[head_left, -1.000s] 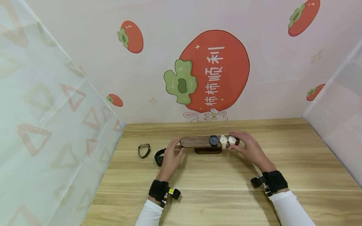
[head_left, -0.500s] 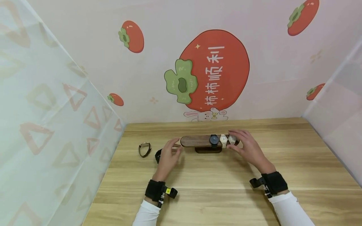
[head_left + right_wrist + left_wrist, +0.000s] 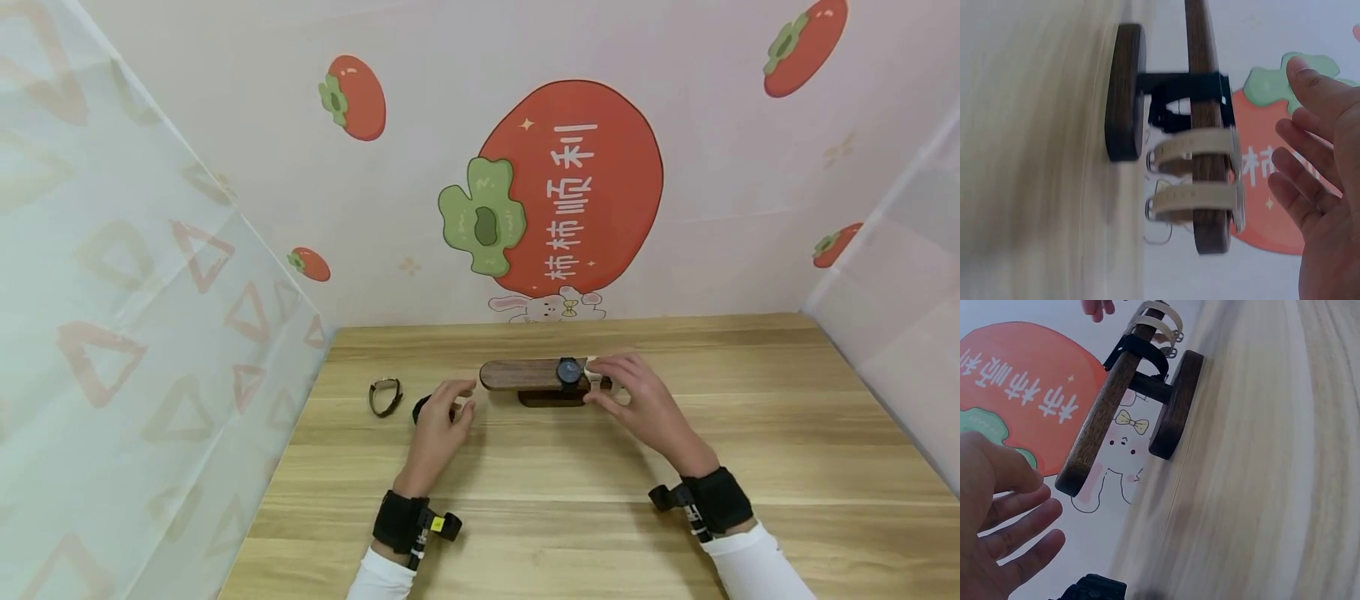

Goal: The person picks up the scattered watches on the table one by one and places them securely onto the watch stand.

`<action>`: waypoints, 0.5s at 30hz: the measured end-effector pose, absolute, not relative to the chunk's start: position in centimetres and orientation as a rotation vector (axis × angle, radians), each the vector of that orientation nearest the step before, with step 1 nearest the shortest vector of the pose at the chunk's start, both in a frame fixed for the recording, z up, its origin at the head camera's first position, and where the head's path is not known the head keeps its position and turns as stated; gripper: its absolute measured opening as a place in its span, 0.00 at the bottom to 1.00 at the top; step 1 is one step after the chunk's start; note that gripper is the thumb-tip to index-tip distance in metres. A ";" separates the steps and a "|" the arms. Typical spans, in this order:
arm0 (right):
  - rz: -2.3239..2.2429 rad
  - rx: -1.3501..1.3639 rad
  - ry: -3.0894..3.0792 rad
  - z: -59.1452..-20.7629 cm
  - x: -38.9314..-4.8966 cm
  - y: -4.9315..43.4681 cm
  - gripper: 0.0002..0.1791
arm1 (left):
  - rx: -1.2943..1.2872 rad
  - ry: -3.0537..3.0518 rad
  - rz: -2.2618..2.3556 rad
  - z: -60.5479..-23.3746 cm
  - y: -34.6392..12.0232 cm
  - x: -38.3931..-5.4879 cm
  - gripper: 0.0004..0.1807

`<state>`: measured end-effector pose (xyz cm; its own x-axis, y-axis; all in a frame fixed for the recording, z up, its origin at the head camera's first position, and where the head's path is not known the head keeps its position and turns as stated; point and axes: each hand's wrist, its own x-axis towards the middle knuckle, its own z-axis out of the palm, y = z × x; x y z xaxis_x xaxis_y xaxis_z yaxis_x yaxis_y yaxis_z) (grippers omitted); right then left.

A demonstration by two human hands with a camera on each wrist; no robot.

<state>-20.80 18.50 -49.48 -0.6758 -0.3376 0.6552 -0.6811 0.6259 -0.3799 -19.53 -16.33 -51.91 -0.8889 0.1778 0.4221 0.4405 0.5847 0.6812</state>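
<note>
A dark wooden watch stand [image 3: 517,376] stands near the back of the table, its long bar raised above a smaller base. Toward the bar's right end sit a black watch [image 3: 569,373] and two watches with cream straps, a nearer one [image 3: 1194,197] and one beside the black watch [image 3: 1194,147]. My right hand [image 3: 648,408] hovers around that end, fingers loosely bent; the right wrist view shows it apart from the bar and watches. My left hand [image 3: 435,437], thumb and fingers spread, is just off the bar's left end and holds nothing. It partly hides another black watch [image 3: 421,407] on the table.
A thin dark-strapped watch [image 3: 386,398] lies at the left on the wooden table [image 3: 555,517]. Behind the stand rises a wall covering printed with persimmons [image 3: 600,208]. Side panels [image 3: 187,375] flank the table.
My left hand has drawn away from the bar's left end, down and left. My right hand has shifted left along the bar, now covering the rightmost watch in the head view.
</note>
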 end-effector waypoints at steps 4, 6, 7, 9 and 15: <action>0.875 0.848 -2.304 -49.8 -20.3 17.3 0.28 | -0.537 -2.471 -1.143 -52.0 -16.8 -19.1 0.18; 0.884 0.882 -2.309 -50.1 -20.1 16.7 0.28 | -0.541 -2.453 -1.095 -52.1 -17.0 -18.9 0.17; 0.884 0.901 -2.311 -50.2 -20.0 16.3 0.27 | -0.541 -2.443 -1.077 -52.2 -17.1 -18.9 0.17; 0.890 0.941 -2.318 -50.5 -19.8 15.5 0.27 | -0.539 -2.427 -1.045 -52.2 -17.3 -18.7 0.18; 0.925 1.040 -2.329 -51.2 -19.3 13.1 0.26 | -0.550 -2.410 -0.996 -52.3 -18.1 -18.5 0.18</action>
